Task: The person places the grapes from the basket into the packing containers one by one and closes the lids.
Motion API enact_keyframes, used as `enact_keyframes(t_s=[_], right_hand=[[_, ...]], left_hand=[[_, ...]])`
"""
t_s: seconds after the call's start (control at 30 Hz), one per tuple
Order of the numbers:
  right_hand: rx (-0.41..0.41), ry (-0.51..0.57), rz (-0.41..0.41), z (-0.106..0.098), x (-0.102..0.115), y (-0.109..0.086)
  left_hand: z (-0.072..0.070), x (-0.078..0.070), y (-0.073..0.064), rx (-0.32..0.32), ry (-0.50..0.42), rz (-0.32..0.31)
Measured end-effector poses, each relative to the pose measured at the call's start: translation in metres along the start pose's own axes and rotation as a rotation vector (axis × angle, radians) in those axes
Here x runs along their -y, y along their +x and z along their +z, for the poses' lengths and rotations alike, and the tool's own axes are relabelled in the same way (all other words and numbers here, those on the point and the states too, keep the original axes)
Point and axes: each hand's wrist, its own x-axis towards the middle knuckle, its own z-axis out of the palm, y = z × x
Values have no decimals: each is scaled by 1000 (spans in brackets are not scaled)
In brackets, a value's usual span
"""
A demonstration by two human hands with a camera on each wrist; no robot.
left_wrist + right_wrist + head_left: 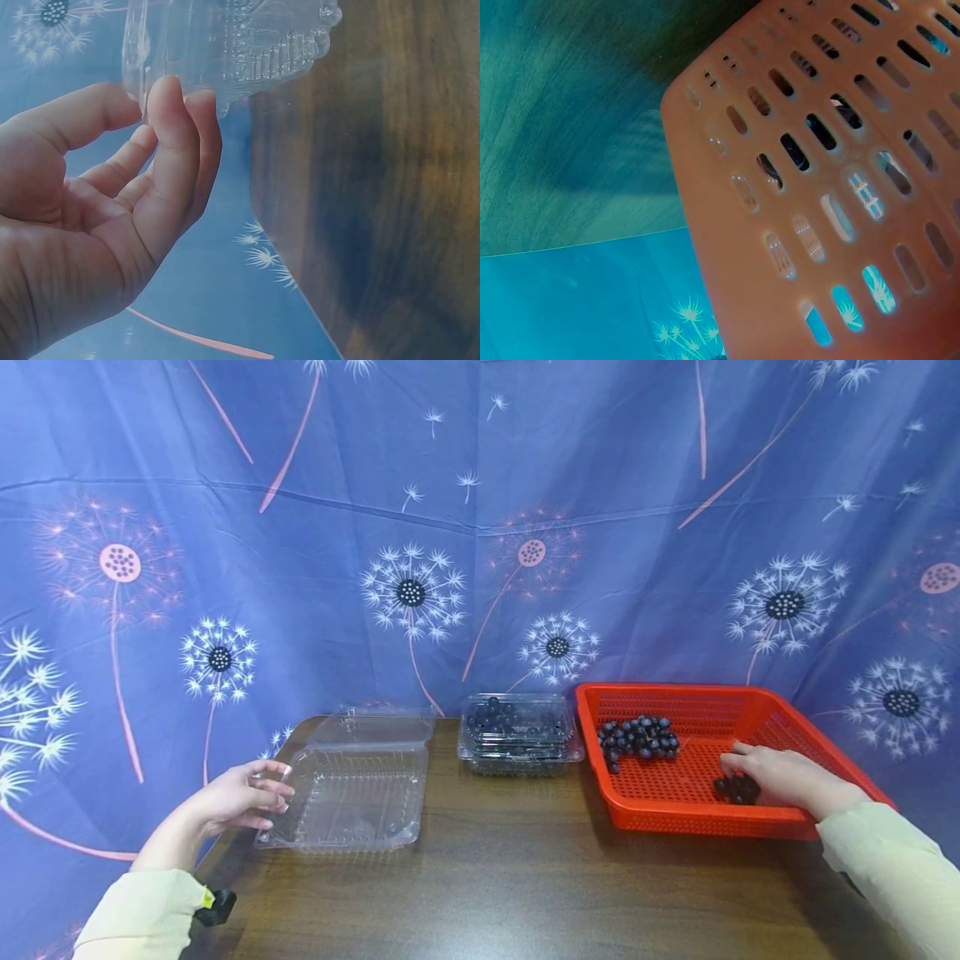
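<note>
My left hand (243, 795) is beside the left edge of an open clear plastic clamshell box (360, 793). Its fingers are loosely bent and spaced apart. In the left wrist view, the thumb and fingertips of that hand (112, 187) come close to the box's rim (217, 45); whether they touch it cannot be told. Over on the right, my right hand (780, 774) reaches into a red plastic basket (705, 816) and grips a small bunch of dark grapes (733, 790). A larger bunch of grapes (637, 739) lies at the basket's left.
Between the open box and the basket sits a closed clear clamshell (521, 735) with dark grapes inside. Everything stands on a brown wooden table (495, 868). A blue dandelion-print cloth (480, 527) hangs behind. The right wrist view shows the basket's slotted wall (780, 165), with the hand hidden.
</note>
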Motion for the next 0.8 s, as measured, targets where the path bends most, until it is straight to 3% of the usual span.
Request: enact_keyframes(t_s=[0.3,0.47,0.8], right_hand=[[-137,-33,-85,1,-5,1],[-183,-48,-72,2,-5,0],[-178,-54,1,-3,-5,-2]], left_hand=[[1,-16,-9,-21,23,27],[4,-23,-11,-20,19,48],[10,-32,-12,-28,38,73]])
